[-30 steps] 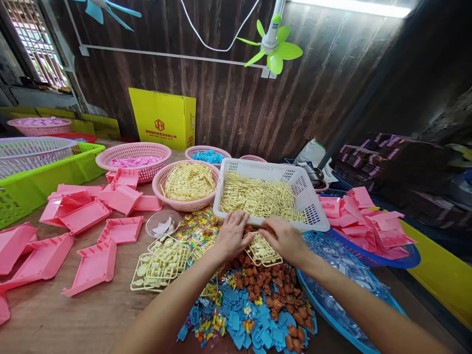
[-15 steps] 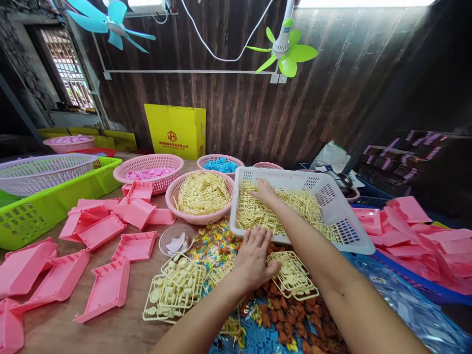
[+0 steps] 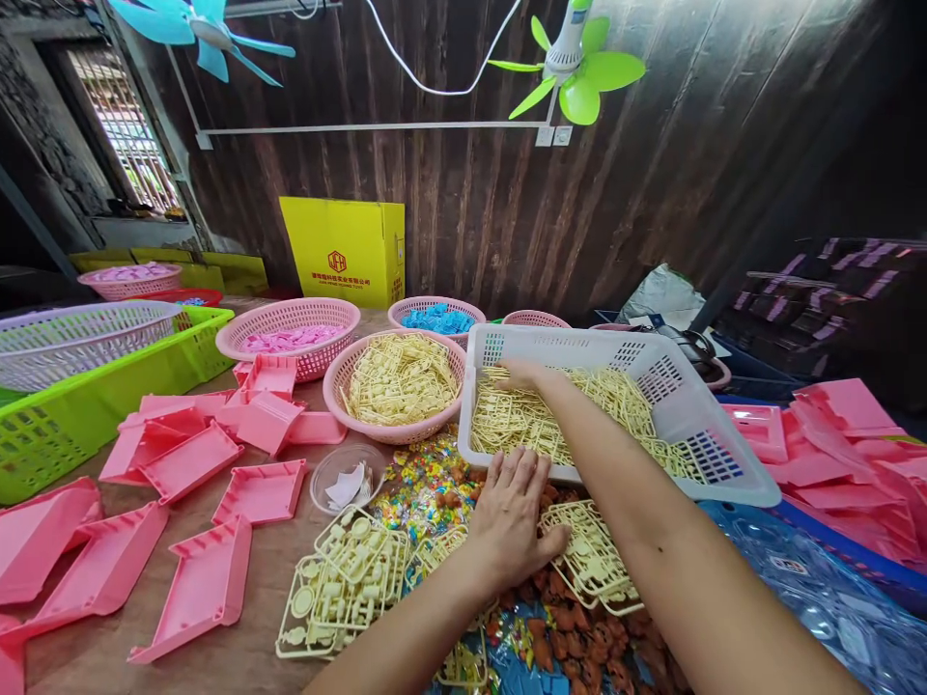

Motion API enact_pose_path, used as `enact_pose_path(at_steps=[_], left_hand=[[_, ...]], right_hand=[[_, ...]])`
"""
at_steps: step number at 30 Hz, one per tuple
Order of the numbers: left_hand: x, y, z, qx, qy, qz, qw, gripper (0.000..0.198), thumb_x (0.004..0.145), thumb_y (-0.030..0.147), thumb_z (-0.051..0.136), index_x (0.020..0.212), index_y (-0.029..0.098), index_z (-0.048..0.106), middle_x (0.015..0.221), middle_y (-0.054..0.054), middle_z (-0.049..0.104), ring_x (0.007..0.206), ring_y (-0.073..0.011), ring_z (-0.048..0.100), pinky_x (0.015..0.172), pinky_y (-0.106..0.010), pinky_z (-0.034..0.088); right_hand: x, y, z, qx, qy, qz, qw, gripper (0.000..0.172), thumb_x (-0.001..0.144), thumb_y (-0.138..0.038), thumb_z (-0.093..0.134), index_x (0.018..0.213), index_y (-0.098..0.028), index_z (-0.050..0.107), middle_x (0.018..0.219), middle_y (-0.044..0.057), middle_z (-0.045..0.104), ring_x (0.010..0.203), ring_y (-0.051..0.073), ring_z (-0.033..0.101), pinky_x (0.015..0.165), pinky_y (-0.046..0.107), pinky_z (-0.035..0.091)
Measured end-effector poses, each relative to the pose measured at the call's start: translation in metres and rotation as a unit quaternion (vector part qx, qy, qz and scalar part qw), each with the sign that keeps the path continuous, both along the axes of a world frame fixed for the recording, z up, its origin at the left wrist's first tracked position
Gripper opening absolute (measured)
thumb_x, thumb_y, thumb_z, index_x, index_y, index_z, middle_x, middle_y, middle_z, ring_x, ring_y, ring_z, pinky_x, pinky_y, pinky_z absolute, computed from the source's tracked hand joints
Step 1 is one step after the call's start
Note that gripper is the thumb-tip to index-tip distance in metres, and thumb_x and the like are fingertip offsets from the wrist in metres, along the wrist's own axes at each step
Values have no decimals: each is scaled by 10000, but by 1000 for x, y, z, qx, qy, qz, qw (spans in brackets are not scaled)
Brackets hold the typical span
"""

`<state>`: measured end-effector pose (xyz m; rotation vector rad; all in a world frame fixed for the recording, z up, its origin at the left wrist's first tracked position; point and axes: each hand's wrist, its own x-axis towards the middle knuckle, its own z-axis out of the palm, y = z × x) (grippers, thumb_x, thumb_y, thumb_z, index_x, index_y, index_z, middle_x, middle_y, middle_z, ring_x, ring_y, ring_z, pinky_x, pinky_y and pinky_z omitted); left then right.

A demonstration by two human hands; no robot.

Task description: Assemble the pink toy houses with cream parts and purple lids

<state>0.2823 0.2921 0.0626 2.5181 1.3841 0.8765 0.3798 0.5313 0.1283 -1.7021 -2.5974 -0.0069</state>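
**Apparently midway: some pieces set out, plenty left**

Lime crate, far left, a lilac basket inside.

Pink trays, several, loose on the bench; no contents seen in them.

Left frame bundle, pale yellow, overlapping, in front of a clear tub; more frames just right of it. These look like the portion already set out.

Round pink basket, heaped with pale frames.

Left hand, palm down, fingers spread, none curled round anything; before the white basket's near rim.

Right hand, reaching inside the white basket over its pale frames; fingers blurred, grip cannot be told.

Right frame bundle, just beside the left thumb, lying over brown figures; seemingly a second portion, incomplete.

Blue basket, far right, holding pink pieces.

Remaining, by judgement: most of the pale frames, with both baskets of them well stocked; the loose brown figures look unsorted.
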Motion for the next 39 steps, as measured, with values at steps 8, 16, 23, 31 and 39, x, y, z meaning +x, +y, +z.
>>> enact_pose_path(at_steps=[8, 16, 23, 31, 39], left_hand=[[0, -4, 0, -7, 2, -3, 1000, 716, 824, 513, 442, 1406, 132, 271, 1454, -129, 346, 1363, -269, 254, 1150, -462, 130], [2, 5, 11, -22, -21, 5, 1000, 663, 807, 438, 518, 1353, 96, 361, 1401, -179, 408, 1326, -294, 326, 1134, -492, 147], [-3, 24, 51, -166, -291, -13, 942, 478, 836, 342, 509, 1277, 162, 467, 1312, -135, 525, 1284, -271, 401, 1127, -479, 127], [-5, -33, 71, -448, -632, -177, 606, 438, 787, 269, 634, 1208, 225, 521, 1135, -97, 652, 977, -229, 645, 828, -380, 533], [-19, -91, 41, -492, -692, -94, 519, 353, 855, 274, 554, 1193, 180, 507, 1004, -123, 697, 830, -219, 693, 709, -369, 579]], right_hand=[[8, -29, 15, 64, 134, -34, 988, 253, 853, -211, 540, 1095, -145, 577, 1080, 102, 636, 1021, 228, 582, 913, 437, 433], [58, -83, 47, 135, 422, -85, 893, 402, 788, -227, 471, 1181, -146, 491, 1104, 132, 619, 758, 213, 620, 718, 378, 504], [70, -180, 48, -40, 596, -41, 801, 457, 640, -481, 645, 978, -185, 563, 911, 69, 656, 664, 149, 603, 470, 236, 500], [61, -277, 19, -260, 617, -32, 742, 472, 600, -402, 695, 994, -196, 535, 899, 39, 613, 633, 128, 561, 409, 209, 440], [42, -311, -15, -13, 575, -89, 813, 279, 558, -267, 678, 820, -205, 603, 856, 14, 545, 762, 168, 511, 721, 329, 462]])
